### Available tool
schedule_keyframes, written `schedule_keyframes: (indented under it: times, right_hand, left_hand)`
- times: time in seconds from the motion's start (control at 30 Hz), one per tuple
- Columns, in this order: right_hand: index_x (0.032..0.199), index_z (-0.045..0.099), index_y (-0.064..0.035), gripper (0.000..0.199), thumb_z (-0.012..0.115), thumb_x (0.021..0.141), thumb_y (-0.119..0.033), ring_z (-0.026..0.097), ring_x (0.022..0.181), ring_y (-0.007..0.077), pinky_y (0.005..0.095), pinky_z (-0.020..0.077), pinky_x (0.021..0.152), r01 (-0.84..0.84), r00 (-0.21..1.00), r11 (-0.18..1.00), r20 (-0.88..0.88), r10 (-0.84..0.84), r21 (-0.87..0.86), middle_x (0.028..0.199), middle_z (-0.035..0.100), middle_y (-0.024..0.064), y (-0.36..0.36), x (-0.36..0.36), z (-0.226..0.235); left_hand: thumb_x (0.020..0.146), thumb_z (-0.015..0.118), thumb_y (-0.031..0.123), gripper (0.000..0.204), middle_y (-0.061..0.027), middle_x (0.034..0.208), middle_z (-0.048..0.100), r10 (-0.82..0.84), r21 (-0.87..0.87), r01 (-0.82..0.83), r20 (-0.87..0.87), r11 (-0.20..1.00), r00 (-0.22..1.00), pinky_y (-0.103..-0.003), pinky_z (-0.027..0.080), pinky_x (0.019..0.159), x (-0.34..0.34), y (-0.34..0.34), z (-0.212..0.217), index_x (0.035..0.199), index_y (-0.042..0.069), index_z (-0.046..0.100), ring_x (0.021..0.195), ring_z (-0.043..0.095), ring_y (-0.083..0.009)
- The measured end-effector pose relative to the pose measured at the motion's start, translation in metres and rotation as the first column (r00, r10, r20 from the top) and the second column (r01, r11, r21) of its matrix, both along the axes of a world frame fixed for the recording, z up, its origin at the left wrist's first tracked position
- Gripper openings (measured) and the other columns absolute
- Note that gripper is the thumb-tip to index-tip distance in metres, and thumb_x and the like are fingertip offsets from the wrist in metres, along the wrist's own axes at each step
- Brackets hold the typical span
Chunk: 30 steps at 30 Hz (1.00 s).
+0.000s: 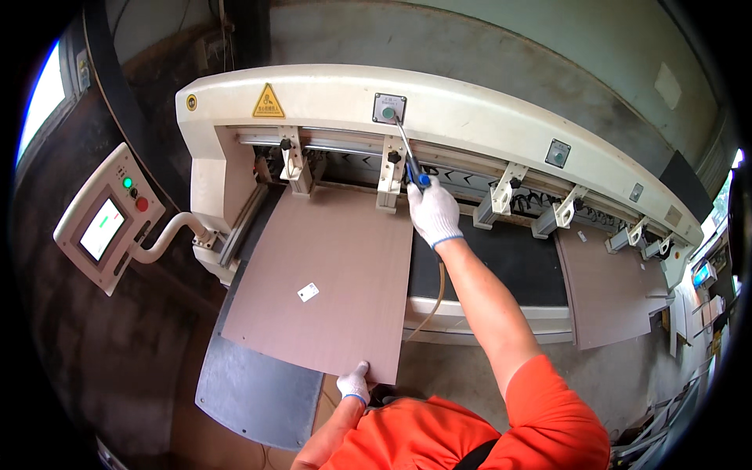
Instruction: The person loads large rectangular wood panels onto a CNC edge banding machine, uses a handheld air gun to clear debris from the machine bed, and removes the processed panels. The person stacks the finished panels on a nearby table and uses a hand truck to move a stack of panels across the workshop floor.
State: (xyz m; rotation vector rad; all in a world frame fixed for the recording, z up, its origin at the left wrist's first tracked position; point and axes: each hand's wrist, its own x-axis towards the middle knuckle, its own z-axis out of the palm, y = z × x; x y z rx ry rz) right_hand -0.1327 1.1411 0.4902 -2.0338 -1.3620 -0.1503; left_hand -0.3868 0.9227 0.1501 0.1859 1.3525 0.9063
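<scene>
Brown panel [337,251], laid at left on the machine's dark bed [486,270], is pinched at its near edge in the left grip [355,385], long axis running away to far; blue air gun [413,163], clasped in the right grip [435,211], is aimed at the far green button [388,113].

the head view looks out from the wearer's own head, on the left side of a paired mount, facing steeply down and forward, with 12 o'clock pointing away from the body. the orange shirt [540,415] is very near, at 5 o'clock, and the left grip [355,384] close by at 6; the right grip [433,211] is farther out, just past the middle. the brown sheet [345,258] is seen from above, the white machine [439,110] beyond it at 12, bowed by the fisheye. the field reaches the control panel [110,219] at 9 and the wall [509,39] at 1, with black corners.
</scene>
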Motion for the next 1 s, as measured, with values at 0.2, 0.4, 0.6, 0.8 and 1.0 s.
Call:
schedule_keyframes:
  times: [0.2, 0.4, 0.6, 0.8, 1.0]
  right_hand:
    - [0.104, 0.065, 0.0009, 0.045, 0.055, 0.099, -0.043, 0.072, 0.082, 0.0450, 0.0585, 0.0555, 0.074, -0.034, 0.998, 0.997, -0.046, 0.031, -0.070, 0.089, 0.073, 0.0262, 0.013, -0.011, 0.029]
    - [0.086, 0.066, -0.0051, 0.037, 0.061, 0.098, -0.039, 0.067, 0.059, 0.0333, 0.0496, 0.0522, 0.055, -0.149, 0.751, 0.987, -0.643, 0.150, 0.056, 0.070, 0.068, 0.0175, -0.038, -0.008, -0.092]
    - [0.082, 0.062, -0.0076, 0.025, 0.069, 0.098, -0.025, 0.051, 0.039, 0.0182, 0.0369, 0.0385, 0.035, -0.015, -0.037, 0.996, -0.995, -0.088, -0.087, 0.064, 0.060, 0.0052, -0.131, 0.021, -0.233]
    - [0.093, 0.066, 0.0024, 0.041, 0.075, 0.089, -0.038, 0.064, 0.065, 0.0275, 0.0446, 0.0486, 0.055, 0.013, 0.285, 0.998, -0.956, -0.066, -0.065, 0.071, 0.065, 0.0127, -0.092, 0.108, -0.205]
    - [0.081, 0.056, -0.0021, 0.035, 0.067, 0.099, -0.030, 0.048, 0.068, 0.0140, 0.0370, 0.0468, 0.065, -0.433, 0.712, 0.901, -0.623, 0.325, -0.024, 0.069, 0.053, 0.0086, -0.236, 0.181, -0.193]
  left_hand:
    - [0.087, 0.077, 0.007, 0.035, -0.0154, 0.108, 0.070, 0.030, 0.045, -0.029, -0.019, 0.999, 0.999, -0.055, 0.065, 0.065, 0.009, -0.001, 0.043, 0.118, -0.004, 0.065, 0.085, 0.071, -0.0324]
    - [0.088, 0.078, 0.013, 0.027, -0.0116, 0.102, 0.071, -0.032, -0.027, 0.032, 0.000, 0.999, 0.999, -0.050, 0.059, 0.060, 0.003, 0.008, -0.014, 0.111, 0.003, 0.069, 0.084, 0.070, -0.0299]
    - [0.096, 0.072, 0.024, 0.016, -0.0045, 0.081, 0.063, -0.099, 0.026, 0.099, 0.004, 0.995, 0.995, -0.049, 0.060, 0.067, -0.005, -0.009, -0.022, 0.096, 0.009, 0.066, 0.069, 0.062, -0.0240]
    - [0.098, 0.065, 0.025, 0.026, -0.0068, 0.066, 0.056, -0.489, -0.125, 0.493, 0.062, 0.861, 0.870, -0.032, 0.047, 0.050, 0.035, -0.083, 0.050, 0.082, 0.006, 0.056, 0.057, 0.059, -0.0194]
    - [0.096, 0.064, 0.022, 0.025, -0.0156, 0.087, 0.068, -0.771, -0.023, 0.770, -0.014, 0.637, 0.637, -0.039, 0.061, 0.061, 0.152, -0.121, 0.005, 0.089, -0.002, 0.057, 0.074, 0.072, -0.0273]
